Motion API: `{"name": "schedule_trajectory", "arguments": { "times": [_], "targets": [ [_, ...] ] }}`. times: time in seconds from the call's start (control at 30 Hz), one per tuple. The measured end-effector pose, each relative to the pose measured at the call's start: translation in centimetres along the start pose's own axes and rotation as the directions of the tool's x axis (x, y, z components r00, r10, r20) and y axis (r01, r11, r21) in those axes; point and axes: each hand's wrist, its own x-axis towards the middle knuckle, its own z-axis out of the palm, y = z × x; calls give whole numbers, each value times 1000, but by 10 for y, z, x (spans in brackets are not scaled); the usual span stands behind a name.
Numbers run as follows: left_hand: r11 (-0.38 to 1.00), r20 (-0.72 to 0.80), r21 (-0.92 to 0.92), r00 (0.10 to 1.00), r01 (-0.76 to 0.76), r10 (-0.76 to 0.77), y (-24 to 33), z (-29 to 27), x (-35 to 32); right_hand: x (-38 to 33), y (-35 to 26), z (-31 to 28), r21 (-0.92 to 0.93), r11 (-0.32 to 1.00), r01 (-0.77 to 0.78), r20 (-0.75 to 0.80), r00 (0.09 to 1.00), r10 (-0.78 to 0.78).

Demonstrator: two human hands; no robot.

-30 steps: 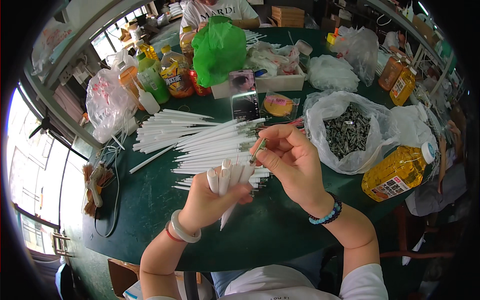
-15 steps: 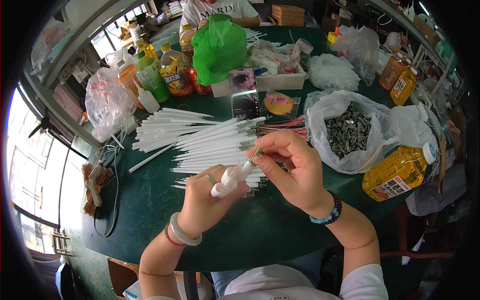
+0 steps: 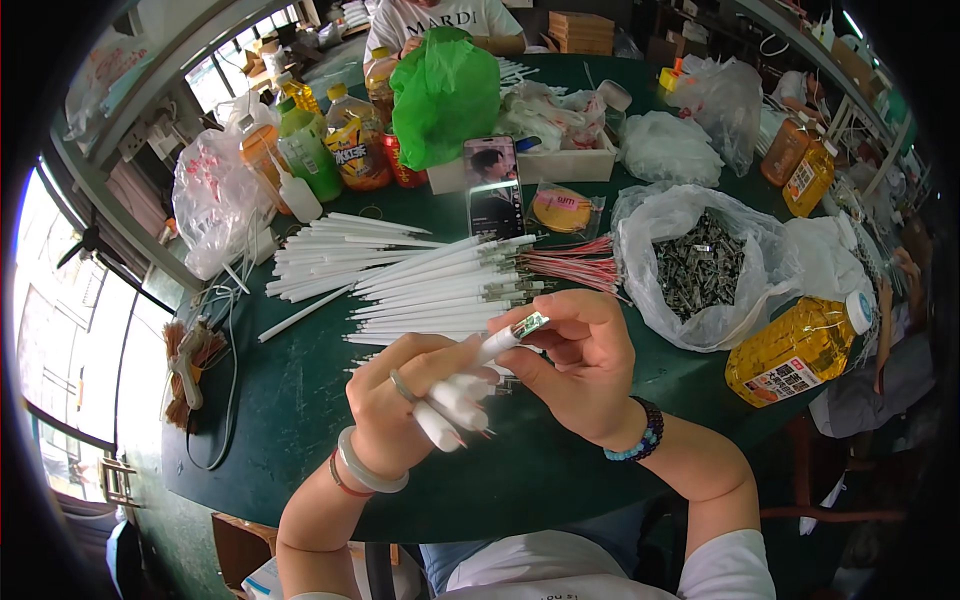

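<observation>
Several short-looking white plastic tubes (image 3: 457,402) are gripped in my left hand (image 3: 388,408), thin wires poking from the near ends of some. One of them points up to the right, with a small green circuit board (image 3: 530,323) at its tip. My right hand (image 3: 588,368) is closed around that tip, thumb and fingers pinching the tube just by the board. Beyond both hands lies a fanned pile of white tubes (image 3: 420,290), many with metallic ends. Red and white wires (image 3: 575,264) spread out at the pile's right side.
An open plastic bag of small dark parts (image 3: 700,262) sits right of the wires, beside a bottle of yellow liquid (image 3: 795,350). A phone (image 3: 491,185) stands upright behind the pile. Farther back are a green bag (image 3: 443,95), drink bottles (image 3: 352,140) and another person (image 3: 450,22).
The tube at my fingertips has turned so its circuit board now faces up and shows more. The other tubes in my left hand have swung toward me, and both hands dropped slightly.
</observation>
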Motion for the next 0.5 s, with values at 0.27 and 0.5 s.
{"name": "schedule_trajectory", "arguments": {
  "times": [0.27,0.5],
  "targets": [
    [947,67,254,981,-195,184,8,-5,1,-7,10,1,257,966,-10,1,1000,10],
    [906,114,326,963,-269,245,4,-6,1,-9,11,1,176,984,-37,6,999,37]
  ]
}}
